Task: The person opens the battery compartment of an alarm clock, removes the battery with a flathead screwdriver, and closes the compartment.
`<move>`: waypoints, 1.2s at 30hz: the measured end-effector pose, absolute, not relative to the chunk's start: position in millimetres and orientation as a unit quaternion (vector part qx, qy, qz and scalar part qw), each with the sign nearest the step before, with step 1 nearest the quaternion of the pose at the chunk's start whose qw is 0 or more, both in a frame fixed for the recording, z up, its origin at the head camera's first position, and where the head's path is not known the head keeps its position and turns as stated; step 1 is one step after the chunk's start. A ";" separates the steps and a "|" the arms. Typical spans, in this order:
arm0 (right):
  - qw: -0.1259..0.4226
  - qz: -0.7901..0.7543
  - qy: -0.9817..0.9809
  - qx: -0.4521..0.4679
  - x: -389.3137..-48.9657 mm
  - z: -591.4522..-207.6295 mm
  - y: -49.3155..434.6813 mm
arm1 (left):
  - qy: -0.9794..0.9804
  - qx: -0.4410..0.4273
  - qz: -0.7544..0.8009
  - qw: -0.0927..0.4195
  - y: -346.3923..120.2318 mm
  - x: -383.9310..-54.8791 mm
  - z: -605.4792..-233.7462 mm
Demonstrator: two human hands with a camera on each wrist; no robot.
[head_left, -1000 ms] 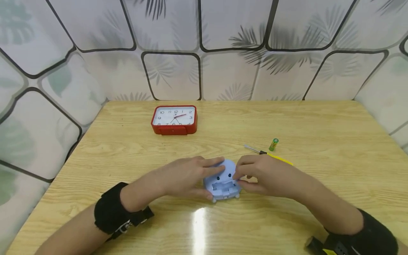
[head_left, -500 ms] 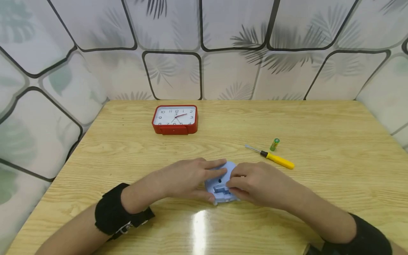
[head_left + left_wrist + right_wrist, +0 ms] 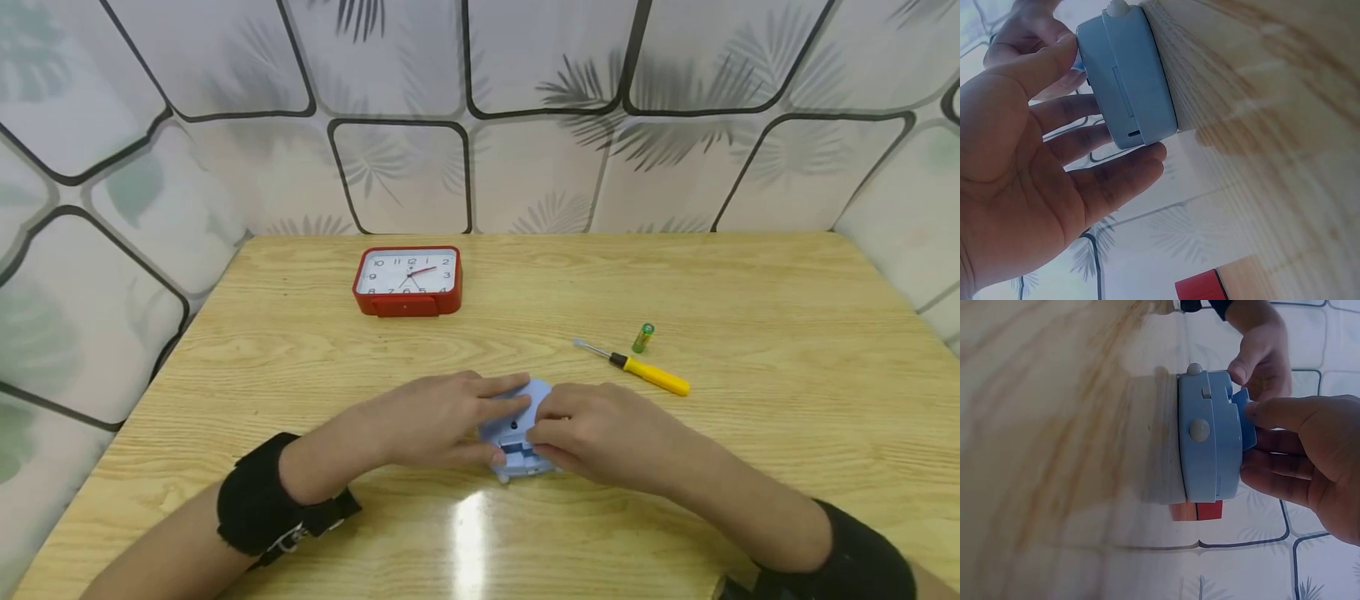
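A small light-blue alarm clock (image 3: 536,390) lies back side up on the table, its battery compartment (image 3: 516,457) uncovered at the near end. My left hand (image 3: 450,417) holds it from the left, the thumb by the near edge and the fingers reaching over its back. My right hand (image 3: 600,429) hides the right part of the clock. In the right wrist view it pinches a darker blue battery cover (image 3: 1247,428) between thumb and fingers, tilted right against the back of the clock (image 3: 1200,465). Two round pale feet stick out from the clock's near end.
A screwdriver (image 3: 652,375) with a yellow handle lies beyond my right hand, a green battery (image 3: 642,337) just behind it. Farther back on the left rests a red rectangular clock (image 3: 408,283). Patterned fabric (image 3: 540,175) borders the table's back edge.
My right hand has shifted left and nearer over the clock, now covering its right knob and part of the battery compartment. The screwdriver handle has come into full view. My left hand stays put.
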State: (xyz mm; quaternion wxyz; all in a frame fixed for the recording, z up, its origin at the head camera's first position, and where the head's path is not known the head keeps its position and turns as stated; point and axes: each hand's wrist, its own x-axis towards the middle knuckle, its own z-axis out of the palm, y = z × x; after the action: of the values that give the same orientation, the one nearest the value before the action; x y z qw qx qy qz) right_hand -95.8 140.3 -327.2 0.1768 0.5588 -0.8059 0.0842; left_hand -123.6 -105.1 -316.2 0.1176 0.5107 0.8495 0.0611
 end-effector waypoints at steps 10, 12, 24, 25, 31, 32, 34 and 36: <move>0.161 0.081 -0.824 0.537 -92.9 -329.4 138.6 | 0.854 0.503 0.069 0.112 -103.5 -121.3 -319.0; 0.153 0.095 -0.832 0.525 -92.1 -330.0 137.8 | 0.853 0.505 0.070 0.109 -102.9 -120.8 -319.4; 0.088 0.137 -0.848 0.504 -94.6 -328.3 141.7 | 0.861 0.494 0.068 0.095 -101.1 -122.3 -319.8; 0.080 0.139 -0.849 0.503 -94.9 -327.9 142.4 | 0.862 0.492 0.071 0.096 -100.9 -122.7 -319.7; 0.045 0.139 -0.855 0.498 -96.6 -324.8 144.4 | 0.870 0.470 0.098 0.112 -99.9 -124.6 -319.9; 0.043 0.138 -0.855 0.499 -97.0 -324.3 144.7 | 0.871 0.466 0.104 0.115 -99.7 -124.8 -319.8; 0.040 0.135 -0.854 0.501 -97.6 -323.2 145.4 | 0.873 0.457 0.115 0.122 -99.5 -125.1 -319.3; 0.038 0.130 -0.854 0.503 -97.8 -322.3 146.2 | 0.876 0.447 0.126 0.129 -99.7 -125.4 -318.6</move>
State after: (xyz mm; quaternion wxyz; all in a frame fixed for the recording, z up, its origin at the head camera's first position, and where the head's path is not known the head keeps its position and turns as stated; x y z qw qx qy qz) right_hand -97.8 146.2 -322.3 0.0383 0.5026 -0.8538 0.1299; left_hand -125.4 -99.7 -318.6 0.1290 0.4466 0.8763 0.1261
